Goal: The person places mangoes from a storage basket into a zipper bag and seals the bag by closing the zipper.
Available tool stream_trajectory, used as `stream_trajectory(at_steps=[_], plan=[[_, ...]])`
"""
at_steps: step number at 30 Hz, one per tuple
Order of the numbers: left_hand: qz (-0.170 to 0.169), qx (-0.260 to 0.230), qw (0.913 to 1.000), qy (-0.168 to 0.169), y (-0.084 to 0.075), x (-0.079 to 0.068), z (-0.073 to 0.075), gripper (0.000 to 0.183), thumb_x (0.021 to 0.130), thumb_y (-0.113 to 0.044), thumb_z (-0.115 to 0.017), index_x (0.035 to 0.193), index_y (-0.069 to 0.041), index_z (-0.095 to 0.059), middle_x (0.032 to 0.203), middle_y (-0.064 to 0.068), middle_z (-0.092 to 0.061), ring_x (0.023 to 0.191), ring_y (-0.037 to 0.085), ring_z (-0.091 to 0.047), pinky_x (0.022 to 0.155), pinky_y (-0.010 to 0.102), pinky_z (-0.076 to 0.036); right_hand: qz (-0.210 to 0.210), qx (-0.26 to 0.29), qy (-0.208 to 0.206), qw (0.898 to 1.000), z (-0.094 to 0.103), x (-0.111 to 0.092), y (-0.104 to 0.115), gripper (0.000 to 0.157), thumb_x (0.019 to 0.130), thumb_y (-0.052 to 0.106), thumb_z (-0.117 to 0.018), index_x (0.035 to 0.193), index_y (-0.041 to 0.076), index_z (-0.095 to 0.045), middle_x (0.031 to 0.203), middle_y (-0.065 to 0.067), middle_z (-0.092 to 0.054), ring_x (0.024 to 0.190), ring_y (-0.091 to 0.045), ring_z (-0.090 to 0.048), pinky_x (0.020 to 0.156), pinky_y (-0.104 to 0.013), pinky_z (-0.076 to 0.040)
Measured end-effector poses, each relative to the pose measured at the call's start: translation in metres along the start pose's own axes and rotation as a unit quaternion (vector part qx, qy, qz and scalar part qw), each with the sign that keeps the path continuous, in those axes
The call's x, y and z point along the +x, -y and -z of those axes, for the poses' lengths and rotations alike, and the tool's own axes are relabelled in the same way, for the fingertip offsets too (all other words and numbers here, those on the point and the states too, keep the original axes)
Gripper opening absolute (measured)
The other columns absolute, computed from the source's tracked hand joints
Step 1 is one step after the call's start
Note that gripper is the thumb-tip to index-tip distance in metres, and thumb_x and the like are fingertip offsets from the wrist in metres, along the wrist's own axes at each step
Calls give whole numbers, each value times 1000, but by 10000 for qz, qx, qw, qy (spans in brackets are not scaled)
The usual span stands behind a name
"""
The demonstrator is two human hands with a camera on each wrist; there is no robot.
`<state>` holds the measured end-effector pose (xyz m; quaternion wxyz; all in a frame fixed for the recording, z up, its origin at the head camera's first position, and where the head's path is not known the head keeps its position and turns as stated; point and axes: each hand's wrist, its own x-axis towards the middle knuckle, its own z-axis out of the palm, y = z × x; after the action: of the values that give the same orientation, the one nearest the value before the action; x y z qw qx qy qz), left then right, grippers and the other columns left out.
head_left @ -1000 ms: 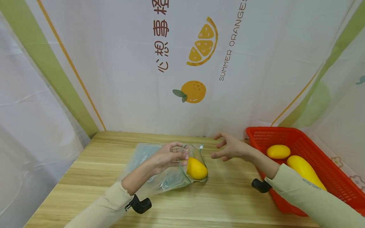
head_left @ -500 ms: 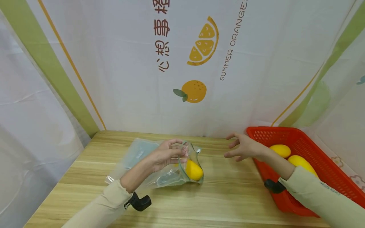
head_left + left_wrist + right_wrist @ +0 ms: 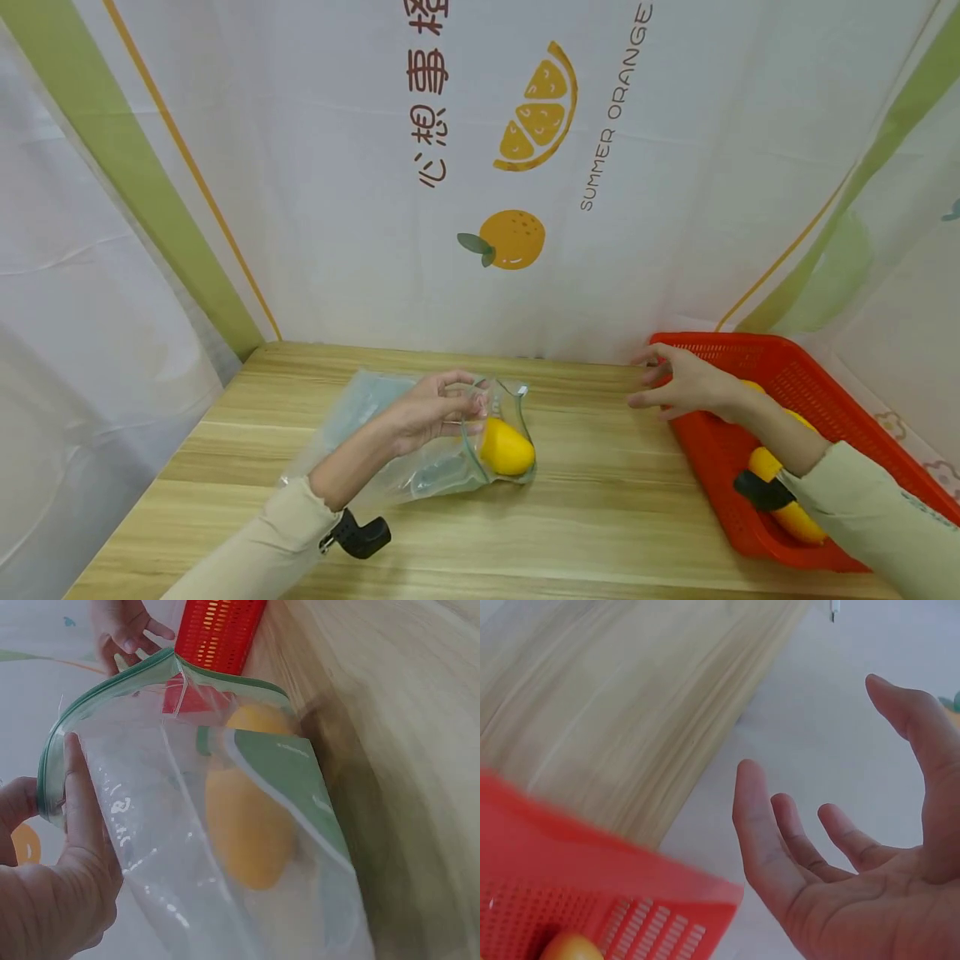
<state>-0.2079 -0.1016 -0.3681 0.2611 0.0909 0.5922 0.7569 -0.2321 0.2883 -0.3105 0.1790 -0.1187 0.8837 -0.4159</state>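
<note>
My left hand (image 3: 427, 414) pinches the rim of a clear zip bag (image 3: 142, 825) with green edging, thumb on one side and a finger inside the mouth. The bag lies along the wooden table, its mouth held apart and facing right. Just inside the mouth rests a yellow mango (image 3: 507, 448), which shows through the plastic in the left wrist view. My right hand (image 3: 690, 385) holds nothing; its fingers are spread and loosely bent. It hovers at the left rim of a red basket (image 3: 708, 483), overlapping it in the head view.
Inside the basket lie more yellow mangoes (image 3: 798, 521), partly hidden by my right forearm. A white curtain (image 3: 337, 250) with printed oranges hangs behind the table's back edge. The wooden tabletop (image 3: 600, 508) extends between bag and basket.
My right hand has moved right, away from the bag to the basket's rim. The left hand keeps hold of the bag, which has shifted slightly left with the mango in it.
</note>
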Motion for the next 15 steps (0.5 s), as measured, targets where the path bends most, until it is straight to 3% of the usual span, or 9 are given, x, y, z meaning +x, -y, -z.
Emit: stream_trajectory(at_steps=[15], plan=[[255, -25, 9997, -51, 17, 0, 5, 62, 97, 5, -62, 149, 10, -29, 131, 30, -55, 88, 20, -68, 89, 40, -59, -193, -269, -213, 9992, 38, -24, -10, 76, 89, 29, -81, 143, -5, -39, 133, -29, -51, 103, -33, -63, 80, -41, -62]])
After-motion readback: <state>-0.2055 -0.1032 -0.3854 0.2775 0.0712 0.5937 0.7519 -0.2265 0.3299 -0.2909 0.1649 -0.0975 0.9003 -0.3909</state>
